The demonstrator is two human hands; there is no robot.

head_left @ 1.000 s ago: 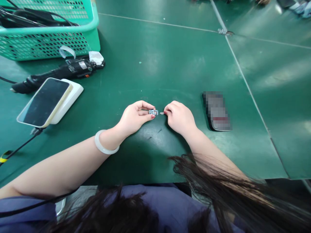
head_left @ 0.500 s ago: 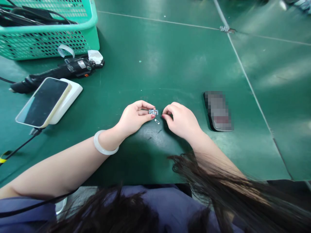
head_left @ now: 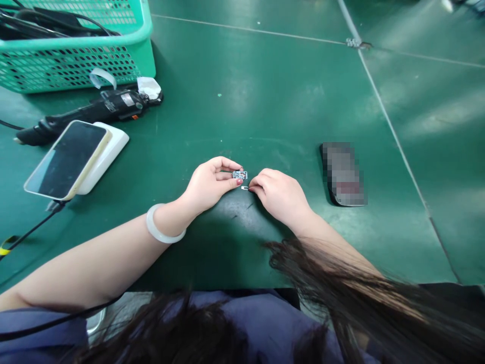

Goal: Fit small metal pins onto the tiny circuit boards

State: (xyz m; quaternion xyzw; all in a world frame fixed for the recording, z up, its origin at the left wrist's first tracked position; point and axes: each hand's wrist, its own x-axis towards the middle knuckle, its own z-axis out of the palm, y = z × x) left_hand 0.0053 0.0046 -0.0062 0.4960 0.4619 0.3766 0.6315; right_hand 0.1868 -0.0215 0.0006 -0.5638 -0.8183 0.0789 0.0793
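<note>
Between the thumb and fingers of my left hand (head_left: 210, 184) is a small flat blue-and-white piece that looks like a circuit board (head_left: 239, 175). My right hand (head_left: 278, 194) pinches one end of a tiny white frame-shaped piece (head_left: 244, 188), just below the board and apart from it. The thumb and fingertip of the right hand cover that end. Both hands are close together, low over the green table (head_left: 242, 237).
At the left lie a phone (head_left: 68, 159) on a white block (head_left: 108, 156) and a black power-tool-like handle (head_left: 94, 108). A green basket (head_left: 79, 65) with black cables stands behind them. To the right lies a dark, blurred-out device (head_left: 343, 174).
My right hand has moved slightly left and down and has taken hold of the tiny white piece, which has turned from slanted to nearly level. My left hand still holds the board.
</note>
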